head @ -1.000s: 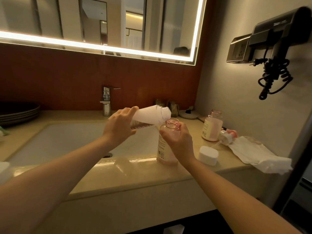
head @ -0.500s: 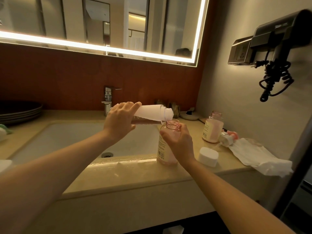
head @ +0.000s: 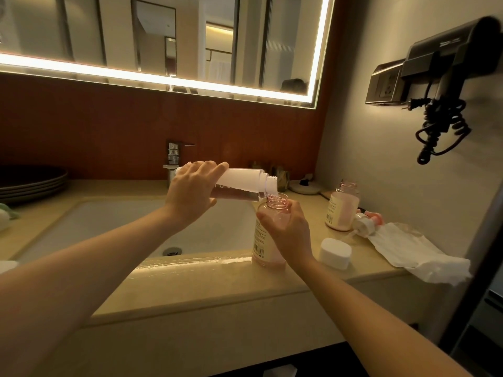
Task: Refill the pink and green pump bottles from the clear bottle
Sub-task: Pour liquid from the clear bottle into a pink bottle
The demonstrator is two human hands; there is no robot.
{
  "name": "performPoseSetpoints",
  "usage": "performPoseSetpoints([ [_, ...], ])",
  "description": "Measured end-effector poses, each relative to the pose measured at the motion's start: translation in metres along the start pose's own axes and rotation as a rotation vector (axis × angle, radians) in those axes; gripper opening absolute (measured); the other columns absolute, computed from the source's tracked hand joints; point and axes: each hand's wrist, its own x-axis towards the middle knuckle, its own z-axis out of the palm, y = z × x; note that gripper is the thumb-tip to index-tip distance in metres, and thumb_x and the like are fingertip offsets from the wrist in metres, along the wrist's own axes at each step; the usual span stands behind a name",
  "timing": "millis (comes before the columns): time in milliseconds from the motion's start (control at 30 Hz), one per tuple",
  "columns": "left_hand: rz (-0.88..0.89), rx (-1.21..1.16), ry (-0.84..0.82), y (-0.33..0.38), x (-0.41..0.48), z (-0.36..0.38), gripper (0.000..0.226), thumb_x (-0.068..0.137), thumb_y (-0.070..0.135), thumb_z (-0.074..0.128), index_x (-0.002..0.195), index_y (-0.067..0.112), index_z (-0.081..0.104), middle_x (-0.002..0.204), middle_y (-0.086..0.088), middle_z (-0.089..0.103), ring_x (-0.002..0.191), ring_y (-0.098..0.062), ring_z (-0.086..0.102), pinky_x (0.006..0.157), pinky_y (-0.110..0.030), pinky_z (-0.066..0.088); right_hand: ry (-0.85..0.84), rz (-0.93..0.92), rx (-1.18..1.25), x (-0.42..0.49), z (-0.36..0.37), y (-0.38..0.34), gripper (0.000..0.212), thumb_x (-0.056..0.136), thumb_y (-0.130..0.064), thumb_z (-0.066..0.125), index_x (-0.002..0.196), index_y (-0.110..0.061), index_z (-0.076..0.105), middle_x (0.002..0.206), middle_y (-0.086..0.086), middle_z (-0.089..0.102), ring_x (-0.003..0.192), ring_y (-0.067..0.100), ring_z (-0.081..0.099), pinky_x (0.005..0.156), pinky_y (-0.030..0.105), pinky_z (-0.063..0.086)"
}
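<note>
My left hand (head: 190, 190) grips the clear bottle (head: 245, 183), which has a white label and lies nearly level with its open mouth over the neck of a pink bottle (head: 262, 240). Liquid runs from the mouth into that neck. The pink bottle stands uncapped on the counter's front edge right of the sink, and my right hand (head: 288, 229) is wrapped around it. A second uncapped pink bottle (head: 341, 210) stands farther right near the wall. A pump head (head: 366, 223) lies beside it. No green bottle is visible.
A white cap (head: 335, 253) sits on the counter right of my right hand. White tissue (head: 419, 250) hangs over the counter's right end. The sink basin (head: 130, 227) and faucet (head: 172, 161) are to the left, stacked dark plates (head: 30, 183) far left. A hair dryer (head: 446, 66) hangs on the right wall.
My left hand has tipped the clear bottle further, from mouth-up to roughly level, and its mouth now sits over the pink bottle's neck with liquid flowing. The right hand has stayed put.
</note>
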Motion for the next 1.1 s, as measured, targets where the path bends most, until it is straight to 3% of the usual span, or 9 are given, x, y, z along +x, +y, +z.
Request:
performPoseSetpoints([
  [1100, 0.033, 0.023, 0.023, -0.0033, 0.0022, 0.0017, 0.077, 0.053, 0.012, 0.087, 0.120, 0.012, 0.049, 0.108, -0.013, 0.064, 0.097, -0.035, 0.062, 0.084, -0.054, 0.051, -0.001, -0.002, 0.000, -0.0011, -0.0007, -0.0005, 0.058, 0.077, -0.038, 0.070, 0.121, -0.012, 0.044, 0.117, 0.006, 0.055, 0.096, 0.014, 0.049, 0.077, 0.027, 0.045],
])
